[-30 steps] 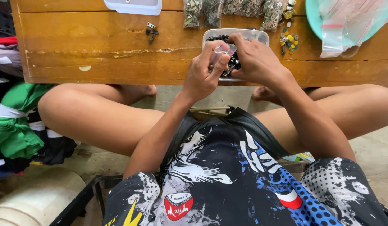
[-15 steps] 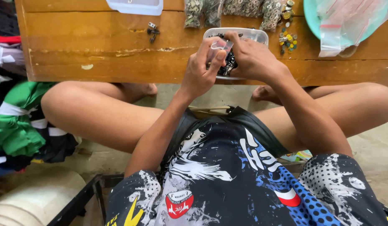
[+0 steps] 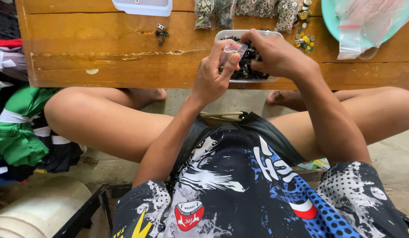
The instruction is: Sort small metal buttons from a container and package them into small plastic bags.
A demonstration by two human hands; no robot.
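Bench: low wooden bench (image 3: 103, 48), worn along its near edge, with the person seated cross-legged before it.
Left hand: left hand (image 3: 213, 75) raised over the near edge, thumb and forefinger pinching a small clear plastic bag (image 3: 232, 49) and holding it upright.
Right hand: right hand (image 3: 275, 55) just beside the bag, fingers curled down into the tray; whether they pinch anything cannot be told.
Tray: clear plastic tray (image 3: 222, 36) at the near edge, filled with small dark metal parts (image 3: 246, 66).
Far edge: row of small filled bags (image 3: 244, 9) and a white lid (image 3: 145, 6).
Right end: teal plate (image 3: 334, 20) under empty clear zip bags (image 3: 367, 26); coloured small pieces (image 3: 305, 42) near the tray.
Loose: dark metal piece (image 3: 160, 33) lying well left of the tray.
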